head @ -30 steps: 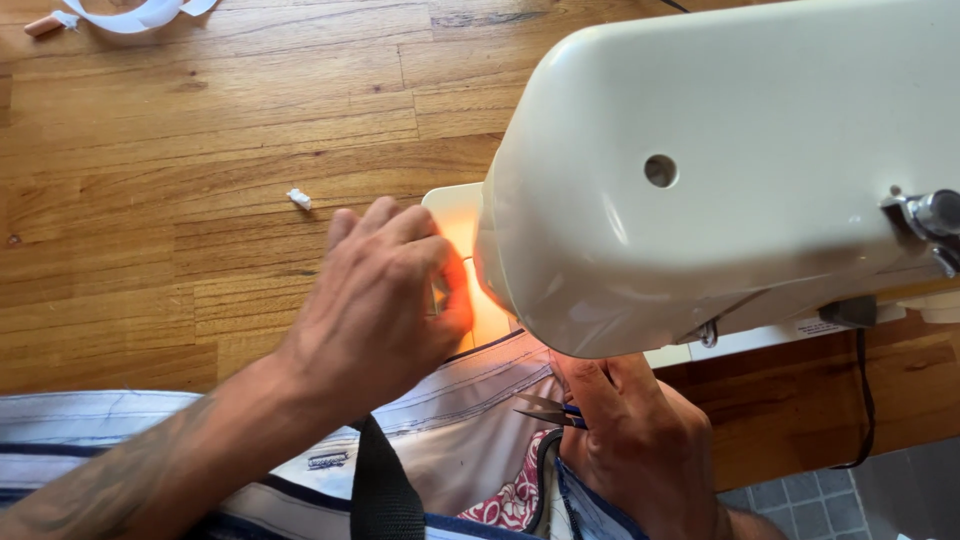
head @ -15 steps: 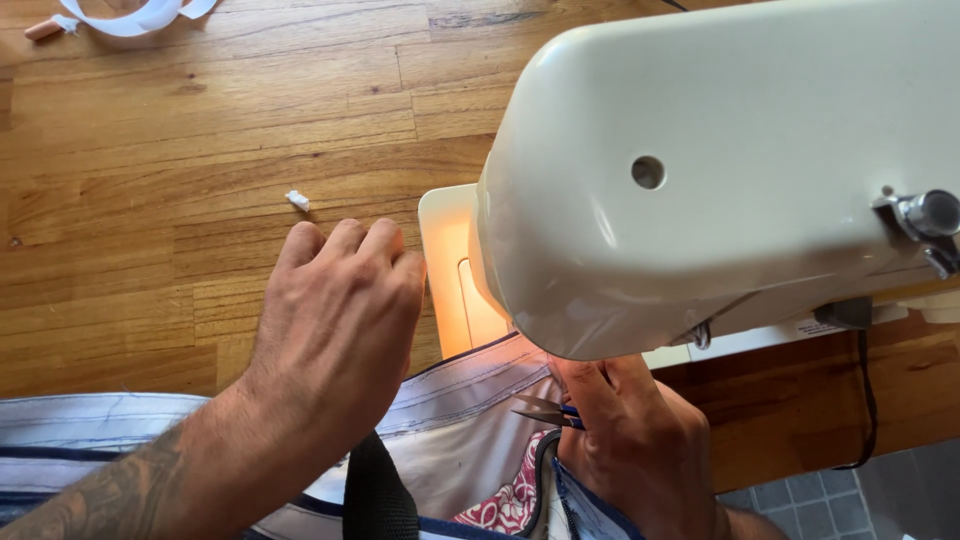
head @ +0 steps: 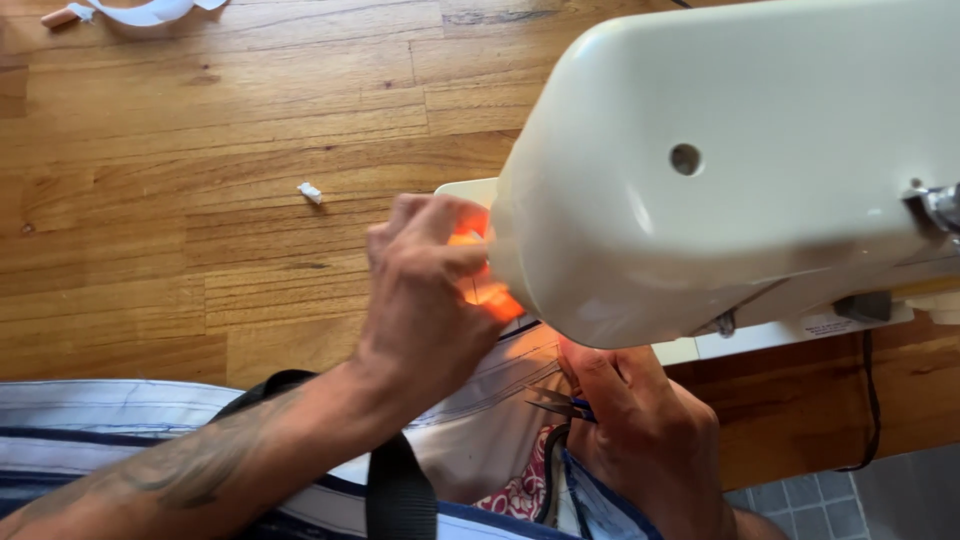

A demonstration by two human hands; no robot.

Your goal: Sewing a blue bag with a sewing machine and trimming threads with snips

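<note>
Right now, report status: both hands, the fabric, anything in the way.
Left hand reaching under the sewing machine, fingertips lit orange. Right hand on the fabric, holding small snips. Machine head hides the needle area.

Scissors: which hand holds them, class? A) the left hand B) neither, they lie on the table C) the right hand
C: the right hand grips the small scissors below the sewing machine, while the left hand reaches under its head.
</note>
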